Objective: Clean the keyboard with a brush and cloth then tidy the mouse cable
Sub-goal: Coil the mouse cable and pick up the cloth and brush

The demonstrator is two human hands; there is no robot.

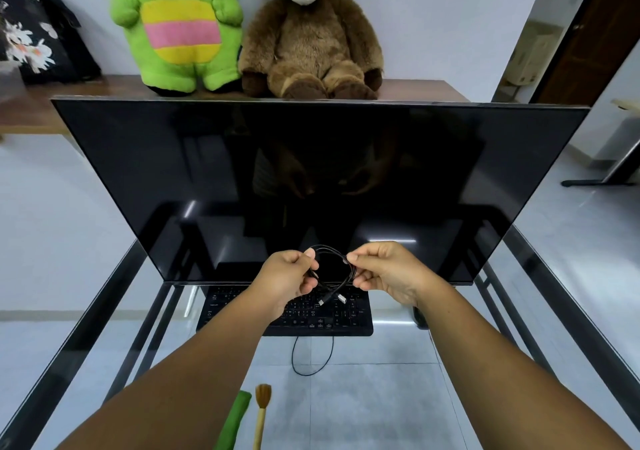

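above the keyboard (287, 314) at mid-worktop, left hand (289, 281) and right hand (384, 273) pinch the coiled mouse cable (334, 269) with curled fingers, while the brush (261, 411) and green cloth (235, 422) lie nearby, so cleaning looks finished and only cable tidying remains.

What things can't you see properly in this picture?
- Mouse: head view, mostly hidden behind the right forearm; only a dark sliver shows.
- Keyboard: its left part is covered by the left hand and wrist; key labels too small to read.
- Brush and green cloth: cut off by the bottom edge.
- Cable: where it leads is unclear past the right hand.
- Plush toys' heads: cut off at top.
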